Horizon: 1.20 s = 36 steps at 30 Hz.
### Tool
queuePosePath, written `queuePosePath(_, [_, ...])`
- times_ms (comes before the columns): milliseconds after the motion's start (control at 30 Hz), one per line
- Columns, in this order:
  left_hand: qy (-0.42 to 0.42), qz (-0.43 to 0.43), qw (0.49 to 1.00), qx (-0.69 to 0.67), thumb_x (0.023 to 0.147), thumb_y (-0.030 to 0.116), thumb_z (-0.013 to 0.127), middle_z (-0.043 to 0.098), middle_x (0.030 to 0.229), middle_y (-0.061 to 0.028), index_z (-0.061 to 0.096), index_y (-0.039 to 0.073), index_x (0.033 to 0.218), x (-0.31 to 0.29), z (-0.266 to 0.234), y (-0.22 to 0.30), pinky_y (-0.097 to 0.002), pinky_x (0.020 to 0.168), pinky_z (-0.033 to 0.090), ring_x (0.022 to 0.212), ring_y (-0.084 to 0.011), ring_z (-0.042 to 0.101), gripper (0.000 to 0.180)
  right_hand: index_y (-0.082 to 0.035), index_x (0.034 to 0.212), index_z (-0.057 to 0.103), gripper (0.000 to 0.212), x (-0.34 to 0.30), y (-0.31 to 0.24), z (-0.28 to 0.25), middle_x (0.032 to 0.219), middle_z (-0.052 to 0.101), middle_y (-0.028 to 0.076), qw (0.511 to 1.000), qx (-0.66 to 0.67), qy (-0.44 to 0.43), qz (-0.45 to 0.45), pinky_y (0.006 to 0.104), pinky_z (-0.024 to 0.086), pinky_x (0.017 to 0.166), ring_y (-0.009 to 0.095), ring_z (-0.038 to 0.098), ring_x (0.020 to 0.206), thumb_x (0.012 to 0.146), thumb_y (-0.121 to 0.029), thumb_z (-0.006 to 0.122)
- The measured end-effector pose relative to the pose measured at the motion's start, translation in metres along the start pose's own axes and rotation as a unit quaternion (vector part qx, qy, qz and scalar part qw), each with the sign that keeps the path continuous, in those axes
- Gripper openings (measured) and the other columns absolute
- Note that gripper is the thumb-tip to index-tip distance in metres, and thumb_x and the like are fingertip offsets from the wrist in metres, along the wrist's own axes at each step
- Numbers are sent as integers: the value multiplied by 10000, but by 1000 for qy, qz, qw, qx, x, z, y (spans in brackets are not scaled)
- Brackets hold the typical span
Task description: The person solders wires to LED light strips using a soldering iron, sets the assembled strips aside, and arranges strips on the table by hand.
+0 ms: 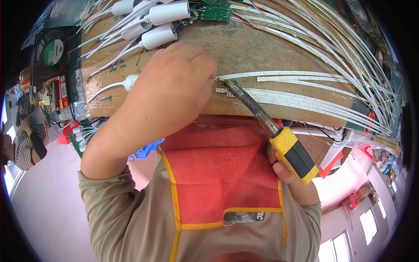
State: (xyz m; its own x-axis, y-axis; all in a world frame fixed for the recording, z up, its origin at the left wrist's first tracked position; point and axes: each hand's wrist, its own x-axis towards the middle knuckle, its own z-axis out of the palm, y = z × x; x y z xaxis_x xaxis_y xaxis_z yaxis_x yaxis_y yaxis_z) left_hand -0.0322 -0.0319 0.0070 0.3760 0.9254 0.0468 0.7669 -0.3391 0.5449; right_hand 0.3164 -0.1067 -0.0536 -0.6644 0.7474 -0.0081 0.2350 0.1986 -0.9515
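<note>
My left hand (181, 83) is closed over the bench, knuckles up, and its fingertips are hidden beneath it, so what they pinch cannot be made out. A white cylindrical cap with a cable (130, 82) lies half covered by my left forearm. My right hand (283, 168) grips a soldering iron (293, 153) by its yellow and black handle. The iron's tip meets the end of a white LED strip (288, 74) right beside my left fingers. Below the iron's shaft lie several more white LED strips (297, 102), side by side.
Several white cylinders with cables (168, 12) and green circuit boards (217, 13) sit at the back of the wooden bench (270, 48). Long strips curve down on the right. A black fan (53, 51) stands far left. Another person (27, 146) is at the left edge.
</note>
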Motion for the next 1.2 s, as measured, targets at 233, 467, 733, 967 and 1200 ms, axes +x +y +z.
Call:
queuePosePath(233, [0,2,1000,-1,860,61,707,637,949,-127,648,39,929,0,0,0,-468,815,510,947,-373,630,93,-19,1082,722,388,1,-5,4,812,672,113,998,52,35,10,416,515,567,341,661,653,958,-387,725])
queuePosePath(467, [3,0,1000,-3,867,66,703,638,940,-130,645,35,923,0,0,0,-476,818,508,943,-380,627,87,-23,1027,702,404,0,-9,-1,713,599,64,990,114,57,51,386,462,548,265,598,601,951,-414,766])
queuePosePath(733, [-3,2,1000,4,875,77,693,646,923,-137,646,30,914,1,0,-1,-482,823,510,939,-389,631,77,-28,1380,538,778,8,-14,-23,750,546,14,942,201,263,55,310,406,542,158,515,616,875,-536,842])
queuePosePath(967, [11,39,999,8,859,72,679,602,882,-155,612,22,878,1,3,-4,-497,780,502,887,-387,613,86,29,1419,498,833,32,-4,-54,743,563,30,911,203,360,-7,315,422,548,165,544,631,901,-532,830])
queuePosePath(1200, [6,30,1000,1,858,60,677,616,881,-156,627,17,864,2,4,-2,-488,808,509,896,-387,620,66,38,1450,491,839,34,-2,-58,726,555,30,909,231,347,-12,316,410,537,159,526,611,903,-504,825])
